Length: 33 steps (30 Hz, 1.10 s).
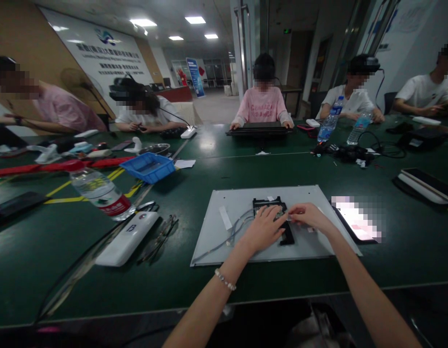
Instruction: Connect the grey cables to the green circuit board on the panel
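A black plastic frame (288, 236) with a small circuit board lies on a light grey panel (216, 244). My left hand (265, 228) rests over the frame with its fingers stretched out, covering much of the board. At the frame's right edge, my right hand (312, 216) has its thumb and fingertips pinched together; whatever is between them is too small to make out. Thin grey cables (241, 224) curve from the frame toward the panel's lower left. A white strip (225, 218) lies left of the frame.
A phone with a lit screen (357, 220) sits at the panel's right. To the left are a white power bank (127, 239), eyeglasses (159, 239), a water bottle (102, 191) and a blue basket (148, 167). Several people sit around the green table (195, 285).
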Available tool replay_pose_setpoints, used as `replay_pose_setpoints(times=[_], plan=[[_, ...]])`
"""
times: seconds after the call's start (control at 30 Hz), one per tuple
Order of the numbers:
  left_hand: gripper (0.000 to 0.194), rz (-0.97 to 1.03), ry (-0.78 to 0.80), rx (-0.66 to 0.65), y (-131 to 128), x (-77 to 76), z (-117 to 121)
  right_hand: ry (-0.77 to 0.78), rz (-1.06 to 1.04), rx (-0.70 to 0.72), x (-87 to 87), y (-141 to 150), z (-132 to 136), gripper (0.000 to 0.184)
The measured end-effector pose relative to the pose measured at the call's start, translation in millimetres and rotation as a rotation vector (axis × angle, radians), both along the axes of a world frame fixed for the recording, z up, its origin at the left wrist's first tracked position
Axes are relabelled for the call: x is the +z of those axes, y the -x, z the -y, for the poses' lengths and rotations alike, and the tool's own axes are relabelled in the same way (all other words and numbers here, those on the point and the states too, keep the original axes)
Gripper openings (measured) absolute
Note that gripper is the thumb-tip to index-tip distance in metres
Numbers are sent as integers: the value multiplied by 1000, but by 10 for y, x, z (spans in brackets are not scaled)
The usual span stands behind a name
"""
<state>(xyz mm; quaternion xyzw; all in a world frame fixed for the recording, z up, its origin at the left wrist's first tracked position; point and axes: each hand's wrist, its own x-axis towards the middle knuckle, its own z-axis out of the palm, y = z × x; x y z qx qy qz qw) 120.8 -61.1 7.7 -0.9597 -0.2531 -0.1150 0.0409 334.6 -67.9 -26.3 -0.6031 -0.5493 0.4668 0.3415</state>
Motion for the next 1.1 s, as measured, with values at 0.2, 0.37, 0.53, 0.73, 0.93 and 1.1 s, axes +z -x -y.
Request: replay_pose_setpoints(times=[0.2, 0.37, 0.53, 0.73, 0.93, 1.1], plan=[[33, 1, 4, -27, -1, -15, -14, -35, 56, 21, -40, -1, -19, 19], [32, 12, 13, -27, -8, -29, -13, -40, 55, 27, -60, 4, -23, 18], [39, 11, 17, -23, -6, -27, -11, -16, 11, 6, -47, -26, -23, 17], [46, 2, 19, 9, -10, -28, -4, 7, -59, -36, 28, -49, 5, 20], [47, 0, 27, 17, 0, -36, -7, 27, -79, -66, 112, -68, 31, 18], [50, 24, 50, 29, -8, -73, -17, 39, -128, -42, 139, -65, 52, 19]])
